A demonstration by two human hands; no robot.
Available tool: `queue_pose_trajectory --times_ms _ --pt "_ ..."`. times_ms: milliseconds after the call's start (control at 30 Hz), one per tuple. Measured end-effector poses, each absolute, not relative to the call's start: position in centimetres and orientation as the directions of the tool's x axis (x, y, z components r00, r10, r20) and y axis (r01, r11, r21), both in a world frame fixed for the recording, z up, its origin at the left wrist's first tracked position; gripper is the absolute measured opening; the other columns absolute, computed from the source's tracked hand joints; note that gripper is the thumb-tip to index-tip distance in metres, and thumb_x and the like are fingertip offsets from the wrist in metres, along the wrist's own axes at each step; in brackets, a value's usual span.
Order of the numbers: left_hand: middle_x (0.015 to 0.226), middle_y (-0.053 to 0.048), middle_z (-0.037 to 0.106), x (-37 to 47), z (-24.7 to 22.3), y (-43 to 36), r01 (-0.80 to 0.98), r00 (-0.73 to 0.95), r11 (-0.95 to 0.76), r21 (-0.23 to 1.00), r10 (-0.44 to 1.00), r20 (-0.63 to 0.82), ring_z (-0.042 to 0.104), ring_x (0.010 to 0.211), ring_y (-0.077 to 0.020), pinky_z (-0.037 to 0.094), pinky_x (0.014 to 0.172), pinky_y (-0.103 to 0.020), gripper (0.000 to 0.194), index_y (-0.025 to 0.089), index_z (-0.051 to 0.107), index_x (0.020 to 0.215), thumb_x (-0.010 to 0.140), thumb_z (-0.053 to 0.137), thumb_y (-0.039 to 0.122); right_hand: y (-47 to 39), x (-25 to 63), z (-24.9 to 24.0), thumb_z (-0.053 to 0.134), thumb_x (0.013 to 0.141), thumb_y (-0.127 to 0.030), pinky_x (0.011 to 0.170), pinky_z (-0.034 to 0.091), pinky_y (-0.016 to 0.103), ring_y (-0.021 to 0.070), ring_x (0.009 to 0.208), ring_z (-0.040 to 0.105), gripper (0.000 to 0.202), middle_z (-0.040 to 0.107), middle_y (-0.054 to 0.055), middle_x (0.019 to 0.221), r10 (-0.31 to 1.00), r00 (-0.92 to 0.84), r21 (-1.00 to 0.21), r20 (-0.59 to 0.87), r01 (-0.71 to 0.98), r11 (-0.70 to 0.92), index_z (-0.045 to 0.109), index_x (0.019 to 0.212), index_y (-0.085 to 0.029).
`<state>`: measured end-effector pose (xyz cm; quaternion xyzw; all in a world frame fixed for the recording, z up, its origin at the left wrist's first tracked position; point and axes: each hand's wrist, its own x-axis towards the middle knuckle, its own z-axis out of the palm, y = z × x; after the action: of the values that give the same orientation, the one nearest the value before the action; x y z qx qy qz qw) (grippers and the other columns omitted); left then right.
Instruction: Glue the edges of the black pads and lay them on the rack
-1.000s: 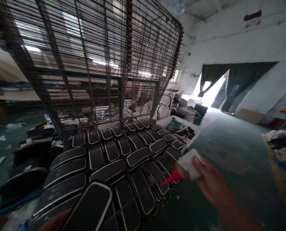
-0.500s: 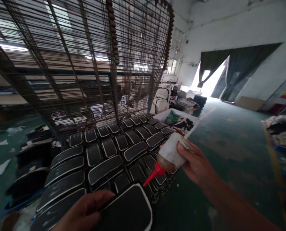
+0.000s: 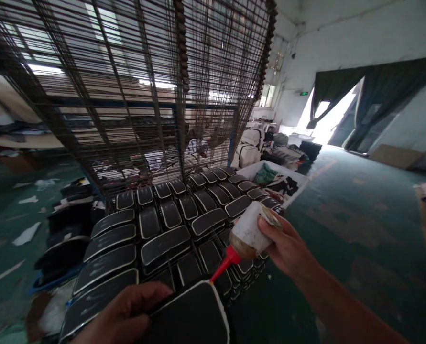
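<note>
My left hand [image 3: 130, 310] grips the left edge of a dark rounded panel [image 3: 191, 317], which has a whitish line along its rim; the panel's lower part is cut off by the frame. My right hand [image 3: 282, 241] is wrapped around a white squeeze bottle [image 3: 250, 229], tilted nozzle-down, its lower end stained brown. The tip of its red nozzle [image 3: 227, 260] meets the whitish line at the panel's upper corner. Beyond both hands lie many similar dark panels [image 3: 166, 246] in rows, each with a pale outline.
A tall wire rack [image 3: 144, 86] rises behind the panels. A white bin [image 3: 291, 186] of cloth scraps stands beyond them, on the right. Dark bundles [image 3: 65, 239] sit on the left, near paper scraps on the green floor [image 3: 356, 229]. Dark curtains [image 3: 385, 95] hang at a bright doorway.
The view has swung a little left, so the surroundings sit further right. The red nozzle tip has come down onto the panel's corner. Both hands keep their holds.
</note>
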<state>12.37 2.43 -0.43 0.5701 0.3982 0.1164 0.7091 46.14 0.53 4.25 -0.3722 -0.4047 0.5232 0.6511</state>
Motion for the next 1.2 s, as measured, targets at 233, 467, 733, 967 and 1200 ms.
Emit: queue_pose_trajectory --times_ms 233,467,733,967,1200 --pt "0.105 -0.008 0.077 12.5 0.9 2.1 0.151 0.739 0.324 0.934 0.591 -0.324 0.069 0.094 -0.0290 0.054 0.085 -0.040 0.035 0.023 0.073 0.109 0.077 0.059 0.026 0.2 46.1 4.2 0.074 0.087 -0.031 0.087 0.053 0.036 0.0261 0.098 0.066 0.027 0.074 0.005 0.098 0.984 0.037 -0.898 0.175 -0.405 0.175 0.069 0.113 -0.025" --pt "0.107 -0.005 0.078 12.2 1.3 2.2 0.085 0.680 0.427 0.900 0.636 -0.366 0.071 0.094 -0.0277 0.054 0.083 -0.036 0.035 0.026 0.076 0.107 0.077 0.061 0.018 -0.7 46.0 4.6 0.075 0.086 -0.033 0.087 0.054 0.037 0.0270 0.098 0.067 0.030 0.075 0.005 0.096 0.982 0.013 -0.895 0.187 -0.409 0.176 0.068 0.115 -0.027" --pt "0.097 -0.004 0.080 11.9 0.6 2.2 -0.039 0.581 0.537 0.843 0.698 -0.419 0.073 0.086 -0.0284 0.058 0.077 -0.035 0.033 0.025 0.079 0.097 0.067 0.070 0.014 -1.1 46.2 3.7 0.073 0.087 -0.032 0.088 0.054 0.039 0.0283 0.099 0.067 0.031 0.074 0.007 0.099 0.983 0.040 -0.891 0.180 -0.417 0.180 0.068 0.117 -0.026" --pt "0.098 -0.004 0.080 12.2 -0.1 1.5 -0.220 0.433 0.602 0.767 0.765 -0.476 0.073 0.084 -0.0274 0.058 0.074 -0.036 0.033 0.025 0.077 0.095 0.066 0.072 0.010 -0.5 45.7 2.8 0.075 0.085 -0.036 0.081 0.057 0.037 0.0270 0.090 0.068 0.028 0.074 0.008 0.093 0.969 0.210 -0.862 0.131 -0.458 0.216 0.071 0.109 -0.022" --pt "0.099 -0.006 0.079 12.8 -0.1 1.2 -0.300 0.475 0.632 0.715 0.749 -0.463 0.074 0.085 -0.0276 0.058 0.076 -0.039 0.033 0.023 0.074 0.097 0.068 0.073 0.008 0.6 45.1 2.0 0.084 0.077 -0.034 0.068 0.057 0.024 0.0174 0.076 0.064 0.025 0.071 0.002 0.090 0.900 0.425 -0.842 0.094 -0.448 0.300 0.074 0.097 -0.023"
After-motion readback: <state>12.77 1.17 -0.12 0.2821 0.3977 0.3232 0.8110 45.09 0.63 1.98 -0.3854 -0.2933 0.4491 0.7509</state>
